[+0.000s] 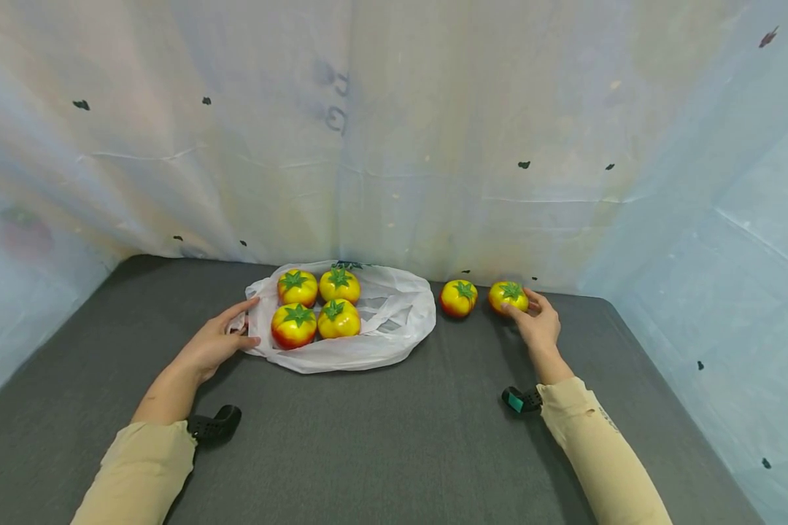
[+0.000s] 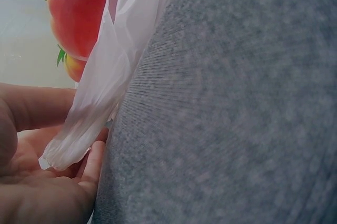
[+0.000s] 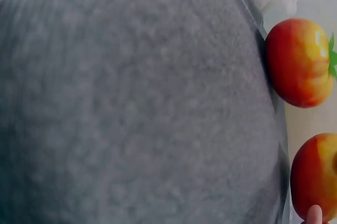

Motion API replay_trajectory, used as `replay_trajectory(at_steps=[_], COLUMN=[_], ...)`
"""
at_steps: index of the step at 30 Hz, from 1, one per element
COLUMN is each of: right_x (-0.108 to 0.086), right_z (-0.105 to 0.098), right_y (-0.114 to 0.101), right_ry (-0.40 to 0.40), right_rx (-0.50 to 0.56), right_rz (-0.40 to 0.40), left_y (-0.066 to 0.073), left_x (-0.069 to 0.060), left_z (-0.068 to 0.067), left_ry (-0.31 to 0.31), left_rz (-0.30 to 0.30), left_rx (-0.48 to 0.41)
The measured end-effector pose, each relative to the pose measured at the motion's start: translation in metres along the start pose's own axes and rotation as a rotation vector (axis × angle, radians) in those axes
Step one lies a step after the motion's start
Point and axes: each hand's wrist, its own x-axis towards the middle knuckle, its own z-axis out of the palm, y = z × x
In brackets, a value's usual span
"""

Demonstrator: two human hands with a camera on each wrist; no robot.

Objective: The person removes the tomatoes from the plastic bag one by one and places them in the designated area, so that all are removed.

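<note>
Tomato (image 1: 503,297) gripped by half-curled right hand (image 1: 542,325), plastic bag (image 1: 410,306) held by left hand (image 1: 211,348)

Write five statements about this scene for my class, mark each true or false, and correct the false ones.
1. Four yellow-and-red fruits lie in the white plastic bag. True.
2. The left hand is on a fruit. False: it holds the left edge of the bag.
3. The right hand touches the farthest-right fruit. True.
4. Both fruits outside the bag lie to its left. False: they lie to its right.
5. The tabletop is bright white. False: it is dark grey.
</note>
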Motion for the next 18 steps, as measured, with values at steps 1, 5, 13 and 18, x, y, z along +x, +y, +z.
replay_trajectory(at_steps=[1,5,13,18], right_x=[0.0006,0.0022,0.0029,0.0034], right_z=[-0.0001,-0.0002,0.0005,0.0019], right_y=[0.0010,0.0042,0.0081,0.0094], right_ry=[-0.004,-0.009,-0.003,-0.008], right_rx=[0.007,0.017,-0.026,-0.030], right_rz=[0.003,0.021,0.002,0.002], left_y=[-0.0001,0.0000,0.0019,0.0023], left_x=[0.0001,0.0010,-0.0003,-0.0017], left_z=[0.0000,0.0003,0.0018,0.0022], left_ry=[0.000,0.002,0.006,0.009], left_rz=[-0.001,-0.005,0.008,0.003], left_rx=[-0.001,-0.003,-0.006,-0.008])
